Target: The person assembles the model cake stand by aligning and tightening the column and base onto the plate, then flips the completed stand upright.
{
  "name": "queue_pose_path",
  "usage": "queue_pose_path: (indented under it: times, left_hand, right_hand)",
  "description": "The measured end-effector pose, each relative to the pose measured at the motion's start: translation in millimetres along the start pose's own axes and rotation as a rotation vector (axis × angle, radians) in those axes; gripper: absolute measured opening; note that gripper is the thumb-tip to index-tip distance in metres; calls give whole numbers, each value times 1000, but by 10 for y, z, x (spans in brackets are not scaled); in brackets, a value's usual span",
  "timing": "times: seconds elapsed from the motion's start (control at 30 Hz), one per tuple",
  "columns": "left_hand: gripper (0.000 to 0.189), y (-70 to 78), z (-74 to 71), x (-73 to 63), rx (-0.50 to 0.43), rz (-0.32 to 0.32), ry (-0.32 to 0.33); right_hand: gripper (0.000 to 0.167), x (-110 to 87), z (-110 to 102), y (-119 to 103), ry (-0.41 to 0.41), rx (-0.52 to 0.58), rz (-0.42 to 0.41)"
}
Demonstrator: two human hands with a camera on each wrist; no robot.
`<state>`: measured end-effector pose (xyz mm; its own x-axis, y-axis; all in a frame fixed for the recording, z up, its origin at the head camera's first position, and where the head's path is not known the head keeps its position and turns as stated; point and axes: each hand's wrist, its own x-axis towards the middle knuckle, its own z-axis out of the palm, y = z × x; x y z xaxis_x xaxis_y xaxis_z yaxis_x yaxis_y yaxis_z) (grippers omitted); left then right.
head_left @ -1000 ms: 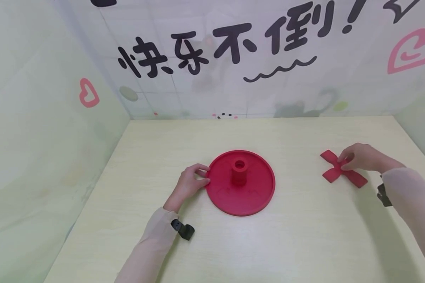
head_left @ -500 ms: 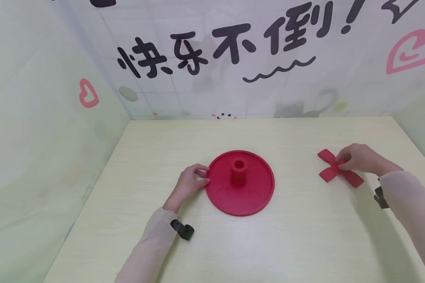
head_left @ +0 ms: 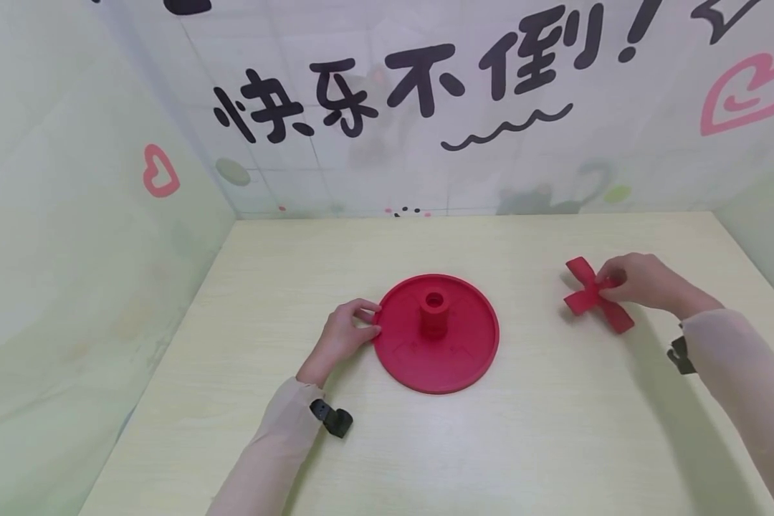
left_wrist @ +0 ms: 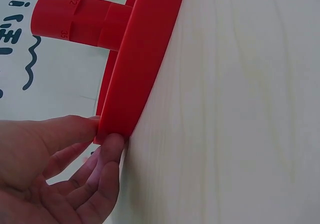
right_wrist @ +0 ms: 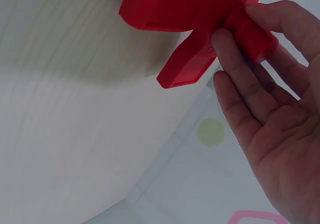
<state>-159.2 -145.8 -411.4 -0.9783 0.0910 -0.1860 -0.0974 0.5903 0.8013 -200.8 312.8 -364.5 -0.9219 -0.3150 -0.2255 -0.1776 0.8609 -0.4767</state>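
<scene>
A round red disc (head_left: 400, 365) with a raised rim lies on the table, and a hollow red post (head_left: 434, 319) stands up from its middle. My left hand (head_left: 345, 333) pinches the disc's left rim, thumb on one side and fingers on the other, as the left wrist view also shows. To the right, my right hand (head_left: 641, 283) holds a red cross-shaped piece (head_left: 613, 314) tilted above the table. In the right wrist view, thumb and fingers grip the short round stub (right_wrist: 257, 41) at the cross's centre; several flat arms (right_wrist: 187, 64) spread out from it.
The pale wooden table (head_left: 490, 444) is enclosed by a printed cloth backdrop (head_left: 387, 172) behind and pale cloth at the sides. A dark wrist camera (head_left: 332, 418) sits on the left sleeve, another camera (head_left: 681, 355) on the right.
My right hand has shifted left with the red cross-shaped piece, which has come up off the table and tilted. The left hand and the disc keep their places.
</scene>
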Motion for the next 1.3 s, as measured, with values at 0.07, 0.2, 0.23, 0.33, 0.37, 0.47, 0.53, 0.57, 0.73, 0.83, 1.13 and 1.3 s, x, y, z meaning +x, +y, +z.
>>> queue_pose_path:
  times: [0.07,0.2,0.23,0.33,0.37,0.47,0.53,0.57,0.73,0.83,1.13,1.3]
  left_hand:
    - [32,1,1,4,-4,2,-1]
    - [31,3,0,7,-14,4,-2]
    - [31,3,0,7,-14,4,-2]
    - [31,4,0,8,-9,4,-2]
    - [32,5,0,8,-8,4,-1]
    - [32,6,0,7,-4,1,-2]
    - [32,7,-1,7,-6,-2,-3]
    - [32,8,-1,6,-6,-3,-2]
    - [32,-3,3,13,3,1,3]
    - [32,0,3,12,8,3,5]
    - [32,13,1,-2,-1,-10,5]
    - [33,14,4,2,-8,-15,2]
  right_hand:
    - [22,2,3,-34,14,7,-4]
    - [23,11,13,-84,29,23,0]
    - [24,13,17,-93,32,27,1]
    - [25,23,29,-122,41,37,-3]
    - [25,26,34,-132,50,40,-11]
    - [22,34,49,-167,85,48,-43]
    - [20,38,61,-193,113,52,-68]
    - [19,40,69,-205,125,55,-77]
    - [20,45,113,-272,160,110,-92]
    - [21,43,142,-312,178,156,-93]
    - [23,86,288,-413,319,241,-132]
    - [25,108,353,-483,374,312,-124]
